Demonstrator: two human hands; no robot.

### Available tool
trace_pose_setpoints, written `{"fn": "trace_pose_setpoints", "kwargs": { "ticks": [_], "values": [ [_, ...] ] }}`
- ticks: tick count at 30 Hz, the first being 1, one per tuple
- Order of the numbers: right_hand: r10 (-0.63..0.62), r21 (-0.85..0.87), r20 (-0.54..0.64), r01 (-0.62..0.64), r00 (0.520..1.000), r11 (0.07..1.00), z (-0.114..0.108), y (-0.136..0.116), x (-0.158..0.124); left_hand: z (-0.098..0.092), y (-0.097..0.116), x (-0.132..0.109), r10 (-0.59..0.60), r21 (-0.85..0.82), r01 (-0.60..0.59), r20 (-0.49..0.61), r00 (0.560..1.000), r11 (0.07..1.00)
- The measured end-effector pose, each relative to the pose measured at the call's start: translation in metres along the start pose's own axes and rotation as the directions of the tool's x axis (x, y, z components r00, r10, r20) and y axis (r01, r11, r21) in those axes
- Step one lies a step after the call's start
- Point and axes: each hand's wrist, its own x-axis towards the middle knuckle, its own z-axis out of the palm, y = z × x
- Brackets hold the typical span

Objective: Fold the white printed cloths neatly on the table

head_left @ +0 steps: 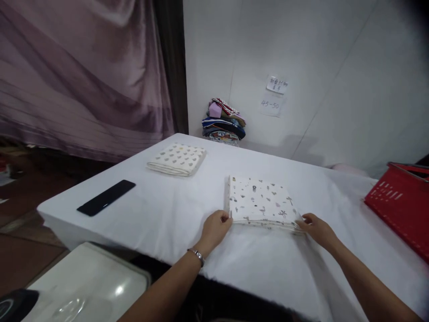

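A folded white cloth with small grey prints lies flat on the white-covered table in front of me. My left hand pinches its near left corner between thumb and fingers. At the near right corner, my right hand grips the layered edge the same way. The folded layers show along the side facing me. Farther left on the table lies a second folded cloth, cream with grey and a few yellow motifs, untouched by either hand.
A black phone-like slab lies near the table's left edge. On the right stands a red plastic basket. Beyond the far edge rises a stack of folded fabrics against the wall. A pale stool or lid sits below, at lower left.
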Motion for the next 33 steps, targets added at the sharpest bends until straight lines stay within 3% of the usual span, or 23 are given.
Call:
{"fn": "trace_pose_setpoints", "kwargs": {
  "ticks": [3,6,8,10,13,17,21,23,26,29,33],
  "values": [
    [-0.209,-0.046,-0.077,0.206,0.975,0.977,0.001,-0.016,0.000,-0.007,0.011,0.002,-0.007,0.011,0.007,-0.060,0.998,1.000],
    [-0.345,-0.026,-0.065,0.344,0.936,0.938,0.010,-0.034,0.005,-0.010,0.034,0.011,0.167,0.069,-0.160,-0.111,0.980,0.985],
    [-0.392,-0.056,-0.013,0.391,0.920,0.919,0.021,-0.041,0.012,-0.006,0.047,0.021,0.336,0.131,-0.326,-0.064,0.940,0.936],
    [-0.407,-0.134,0.071,0.413,0.910,0.901,0.033,-0.043,0.016,0.003,0.050,0.031,0.404,0.215,-0.408,0.063,0.913,0.887],
    [-0.372,-0.245,0.162,0.402,0.914,0.882,0.047,-0.042,0.014,0.018,0.038,0.040,0.326,0.321,-0.396,0.251,0.911,0.860],
    [-0.320,-0.259,0.211,0.369,0.924,0.893,0.047,-0.042,0.007,0.021,0.022,0.043,0.246,0.362,-0.357,0.316,0.916,0.861],
    [-0.267,-0.195,0.290,0.330,0.919,0.924,0.036,-0.052,0.021,0.012,0.040,0.059,0.120,0.360,-0.299,0.445,0.888,0.884],
    [-0.296,-0.183,0.247,0.345,0.923,0.921,0.032,-0.062,0.039,0.013,0.054,0.078,0.126,0.391,-0.292,0.398,0.909,0.873],
    [-0.378,-0.212,0.103,0.392,0.920,0.895,0.034,-0.075,0.072,0.023,0.062,0.113,0.245,0.480,-0.322,0.217,0.945,0.816],
    [-0.354,-0.280,0.076,0.361,0.932,0.890,0.046,-0.075,0.098,0.039,0.048,0.139,0.209,0.534,-0.270,0.172,0.963,0.801],
    [-0.275,-0.296,0.122,0.300,0.954,0.907,0.062,-0.060,0.111,0.051,0.024,0.148,0.199,0.539,-0.250,0.152,0.968,0.805]
  ]
}}
